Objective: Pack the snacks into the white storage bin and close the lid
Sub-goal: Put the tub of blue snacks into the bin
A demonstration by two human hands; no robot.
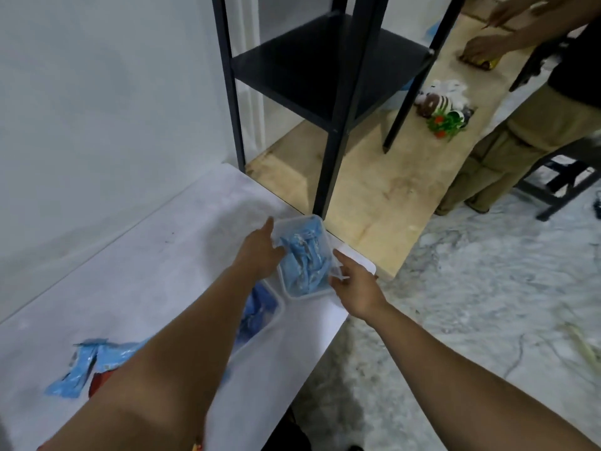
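Note:
A translucent white bin (317,222) stands near the far right corner of the white table (156,255), filled with blue snack packets (304,258). My left hand (260,252) holds the bin's left rim, index finger stretched along it. My right hand (354,284) grips the bin's near right corner. A white lid (361,258) lies flat just right of the bin, partly behind my right hand. A second translucent bin (266,323) with blue packets sits nearer, half hidden under my left forearm. Loose blue packets (81,366) and a red one lie at the near left.
A black metal shelf (325,79) stands on a wooden platform (374,190) just beyond the table. Another person (520,125) works at the far right beside toys (442,112). The table's right edge drops to a marbled floor (487,304).

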